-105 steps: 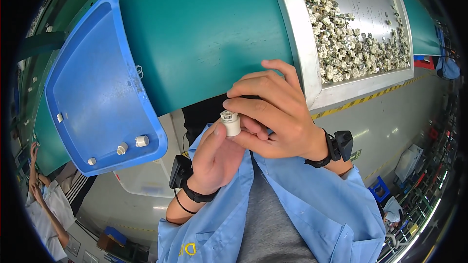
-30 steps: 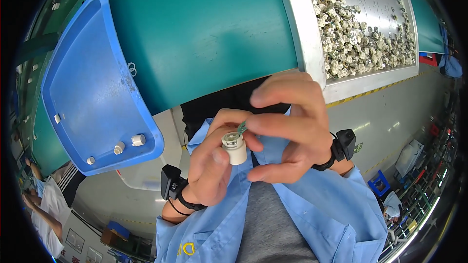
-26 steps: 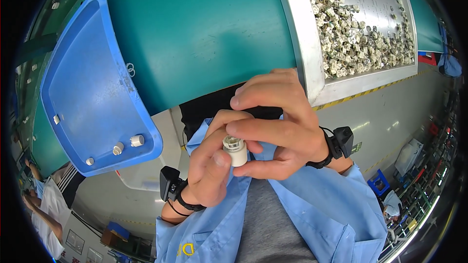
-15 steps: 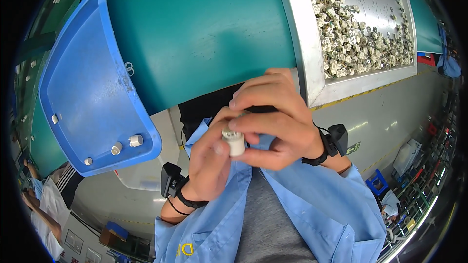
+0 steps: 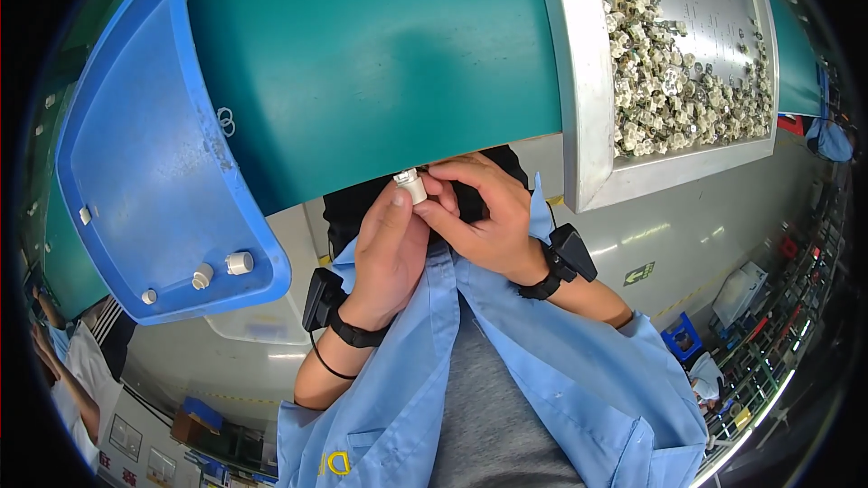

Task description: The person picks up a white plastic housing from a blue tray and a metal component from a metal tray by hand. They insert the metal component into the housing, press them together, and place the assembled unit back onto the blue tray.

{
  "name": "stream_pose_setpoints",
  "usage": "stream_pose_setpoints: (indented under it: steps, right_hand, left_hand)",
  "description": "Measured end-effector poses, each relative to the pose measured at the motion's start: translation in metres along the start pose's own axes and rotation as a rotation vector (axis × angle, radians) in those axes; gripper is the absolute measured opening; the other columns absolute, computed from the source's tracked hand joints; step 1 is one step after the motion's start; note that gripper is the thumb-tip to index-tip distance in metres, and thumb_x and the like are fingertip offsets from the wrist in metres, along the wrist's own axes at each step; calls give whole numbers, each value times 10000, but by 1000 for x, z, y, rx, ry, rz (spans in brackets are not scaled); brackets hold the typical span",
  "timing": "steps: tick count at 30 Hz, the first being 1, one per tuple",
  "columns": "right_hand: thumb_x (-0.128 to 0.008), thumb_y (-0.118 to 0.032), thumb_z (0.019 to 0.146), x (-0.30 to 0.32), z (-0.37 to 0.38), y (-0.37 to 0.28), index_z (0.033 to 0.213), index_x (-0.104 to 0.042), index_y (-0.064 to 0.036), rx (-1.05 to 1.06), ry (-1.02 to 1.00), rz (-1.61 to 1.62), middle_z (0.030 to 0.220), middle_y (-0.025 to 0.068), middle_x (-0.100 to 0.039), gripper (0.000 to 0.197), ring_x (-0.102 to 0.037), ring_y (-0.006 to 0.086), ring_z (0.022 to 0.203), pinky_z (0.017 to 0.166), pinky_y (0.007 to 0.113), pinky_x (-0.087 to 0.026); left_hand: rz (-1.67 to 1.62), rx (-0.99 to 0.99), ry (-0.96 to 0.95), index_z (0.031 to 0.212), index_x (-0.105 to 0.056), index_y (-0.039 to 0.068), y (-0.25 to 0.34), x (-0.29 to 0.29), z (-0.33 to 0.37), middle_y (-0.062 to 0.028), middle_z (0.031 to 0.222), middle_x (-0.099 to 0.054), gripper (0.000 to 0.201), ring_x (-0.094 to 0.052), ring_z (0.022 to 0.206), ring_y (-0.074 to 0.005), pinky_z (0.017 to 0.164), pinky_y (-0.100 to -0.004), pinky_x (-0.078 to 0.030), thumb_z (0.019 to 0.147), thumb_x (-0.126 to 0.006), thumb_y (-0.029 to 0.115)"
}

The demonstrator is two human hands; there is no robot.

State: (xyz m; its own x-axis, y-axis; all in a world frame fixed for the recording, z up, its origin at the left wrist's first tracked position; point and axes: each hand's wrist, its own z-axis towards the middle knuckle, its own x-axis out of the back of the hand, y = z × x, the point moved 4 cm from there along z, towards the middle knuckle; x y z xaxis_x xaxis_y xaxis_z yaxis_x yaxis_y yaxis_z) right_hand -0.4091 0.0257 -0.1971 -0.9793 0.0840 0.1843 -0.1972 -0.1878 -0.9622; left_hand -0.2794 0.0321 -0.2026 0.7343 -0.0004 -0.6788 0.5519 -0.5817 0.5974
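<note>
A small white cylindrical socket-like part [image 5: 416, 190], with a metallic piece at its upper end, is held at the near edge of the green table [image 5: 362, 54]. My left hand [image 5: 387, 253] grips it from the left with thumb and fingers. From the other side, my right hand [image 5: 488, 221] pinches it too, its thumb against the lower end and its forefinger near the metallic end. Fingers hide part of the piece.
On the left, a blue tray [image 5: 145, 145] holds several white round parts [image 5: 239, 263]. Thin clear rings [image 5: 226, 122] lie beside its rim. At right, a metal-framed tray [image 5: 579, 81] contains a heap of white-and-metal pieces [image 5: 665, 81]. Another person [image 5: 86, 370] is at lower left.
Both hands have moved up toward the table edge with the white part. My right hand's fingers have come down from above it, and the part now tilts with its metallic end away from me.
</note>
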Motion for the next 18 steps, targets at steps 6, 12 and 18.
stream_pose_setpoints:
  steps: [6,12,18]
  right_hand:
    - [-834,4,754,0,2,5,1076,-651,43,45,-21,-20,1089,193,-716,372,-705,291,983,849,361,-559]
    - [-843,-1,746,-2,2,7,1065,-652,43,54,-21,-37,1061,192,-722,375,-711,301,953,822,356,-567]
    - [-854,-13,738,-6,-2,10,1067,-654,43,72,10,-56,1057,197,-723,390,-712,308,950,821,357,-568]
  left_hand:
    - [-8,-1,26,1117,-555,3,-3,2,2,-101,1044,-570,387,-537,1016,-188,947,-339,-427,1085,-400,356]
    - [25,-18,31,1104,-553,-2,-2,4,5,-100,1042,-569,384,-535,1004,-183,942,-334,-427,1087,-399,349]
    - [-8,-41,100,1086,-549,-8,-3,-2,4,-89,1021,-559,365,-526,973,-168,911,-314,-429,1089,-406,328]
